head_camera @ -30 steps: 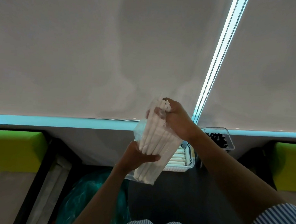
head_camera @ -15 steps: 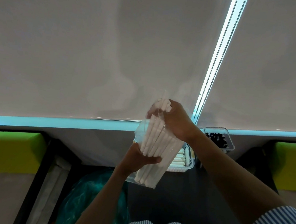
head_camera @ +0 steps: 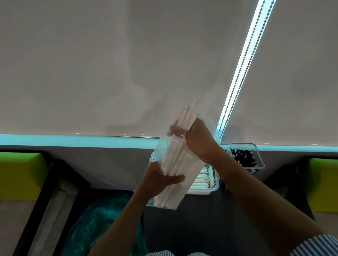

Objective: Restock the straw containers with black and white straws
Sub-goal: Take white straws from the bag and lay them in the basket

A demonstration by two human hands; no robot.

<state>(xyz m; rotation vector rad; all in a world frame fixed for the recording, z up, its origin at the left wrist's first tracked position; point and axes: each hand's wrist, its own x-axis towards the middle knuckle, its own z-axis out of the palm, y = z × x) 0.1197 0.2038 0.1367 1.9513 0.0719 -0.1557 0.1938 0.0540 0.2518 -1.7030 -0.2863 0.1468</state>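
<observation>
A clear plastic bag of white straws (head_camera: pixel 178 168) is held tilted in front of me. My left hand (head_camera: pixel 157 180) grips the lower half of the bag. Higher up, my right hand (head_camera: pixel 198 139) pinches a few white straws whose tips stick out above the bag's open top. Behind the bag sits a white basket (head_camera: pixel 213 186) with white straws lying flat in it. To its right a clear container (head_camera: pixel 246 158) holds black straws.
A teal plastic bag (head_camera: pixel 99 223) lies below my left forearm on the dark counter (head_camera: pixel 207 220). A grey roller blind with a bead chain (head_camera: pixel 242 63) fills the upper view. Yellow-green cushions (head_camera: pixel 11 174) flank both sides.
My right hand has drawn several white straws upward, so their tips now stand well above the bag's top. The left hand still grips the bag in about the same place.
</observation>
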